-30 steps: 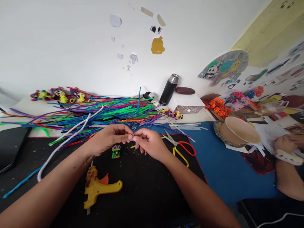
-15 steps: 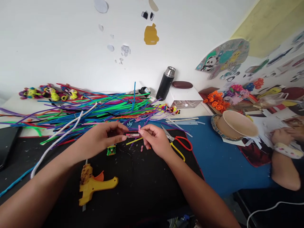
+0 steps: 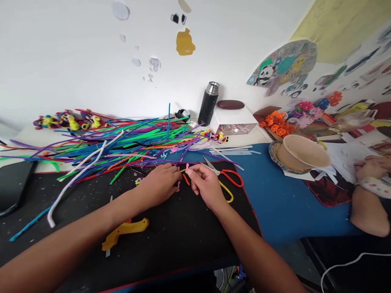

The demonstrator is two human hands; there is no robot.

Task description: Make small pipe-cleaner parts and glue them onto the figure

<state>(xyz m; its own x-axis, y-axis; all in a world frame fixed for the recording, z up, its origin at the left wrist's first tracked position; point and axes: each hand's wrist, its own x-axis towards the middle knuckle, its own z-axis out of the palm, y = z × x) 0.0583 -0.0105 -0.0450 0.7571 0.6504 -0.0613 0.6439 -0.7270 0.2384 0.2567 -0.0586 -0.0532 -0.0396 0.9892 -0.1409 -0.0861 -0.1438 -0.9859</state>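
My right hand (image 3: 206, 185) pinches a small pink fuzzy piece (image 3: 187, 166) between thumb and fingertips, above the black mat. My left hand (image 3: 161, 180) is low over the mat just left of it, back upward and fingers curled together. A second small pink piece (image 3: 178, 185) shows at its thumb; whether it is gripped I cannot tell. The fingers hide what else they hold. A short orange strip (image 3: 186, 179) lies between the hands. Scissors (image 3: 227, 183) with one red and one yellow handle lie beside my right hand. Under my left forearm rests a yellow glue gun (image 3: 126, 232), partly covered.
A heap of coloured pipe cleaners (image 3: 137, 138) spreads along the back. Behind it stand a black thermos (image 3: 209, 103) and a white box (image 3: 236, 118). A beige bowl (image 3: 301, 154) sits on the blue table (image 3: 275, 203) at right. Another person's arm (image 3: 371, 203) rests at the far right.
My left hand has come down and right, over the mat; the small pink labelled object at its fingertips is hidden now. My right hand still pinches its pink piece. The view has shifted slightly.
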